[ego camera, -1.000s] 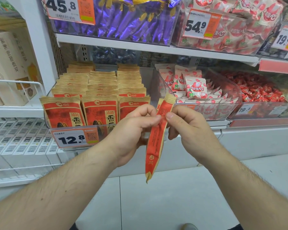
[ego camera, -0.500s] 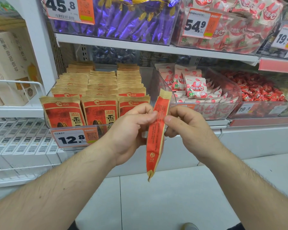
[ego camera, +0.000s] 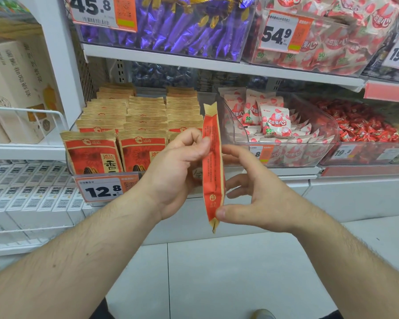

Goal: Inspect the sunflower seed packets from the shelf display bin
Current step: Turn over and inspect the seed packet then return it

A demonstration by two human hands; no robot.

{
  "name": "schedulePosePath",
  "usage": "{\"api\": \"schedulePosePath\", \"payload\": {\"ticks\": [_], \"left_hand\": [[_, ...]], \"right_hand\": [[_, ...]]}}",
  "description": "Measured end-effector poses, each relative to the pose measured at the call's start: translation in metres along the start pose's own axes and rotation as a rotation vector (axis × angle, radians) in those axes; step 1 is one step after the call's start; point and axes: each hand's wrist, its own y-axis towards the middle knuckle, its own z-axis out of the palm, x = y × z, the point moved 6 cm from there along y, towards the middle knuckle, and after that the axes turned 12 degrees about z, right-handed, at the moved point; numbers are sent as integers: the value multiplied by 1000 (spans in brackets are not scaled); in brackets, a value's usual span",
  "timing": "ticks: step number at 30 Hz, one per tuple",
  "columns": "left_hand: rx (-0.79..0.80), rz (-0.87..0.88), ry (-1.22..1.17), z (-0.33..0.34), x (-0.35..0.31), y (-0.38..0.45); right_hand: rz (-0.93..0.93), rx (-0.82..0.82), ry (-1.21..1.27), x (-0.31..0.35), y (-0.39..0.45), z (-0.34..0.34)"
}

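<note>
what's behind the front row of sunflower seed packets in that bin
Behind the front packets in the bin, more identical packets stand in rows, only their tan top edges showing. The left hand and the held packet cover the front right of the bin.

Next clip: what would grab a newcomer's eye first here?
The red sunflower seed packet, held upright and edge-on at centre frame: the left hand pinches its upper part, the right hand its lower end. Behind, the display bin holds rows of matching packets above a 12.8 price tag.
</note>
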Motion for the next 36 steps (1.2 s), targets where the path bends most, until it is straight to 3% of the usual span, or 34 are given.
{"api": "schedulePosePath", "payload": {"ticks": [5,23,30,36], "left_hand": [[9,16,-2,1,-2,-1],[10,8,-19,6,-3,-3],[-15,-8,-68,5,-4,-2],[-32,16,96,-4,-2,0]], "right_hand": [[-53,17,135,0,0,-5],[-36,8,76,-2,-1,-12],[-75,-86,38,-4,2,-11],[-36,-281,-99,2,-3,-15]]}}
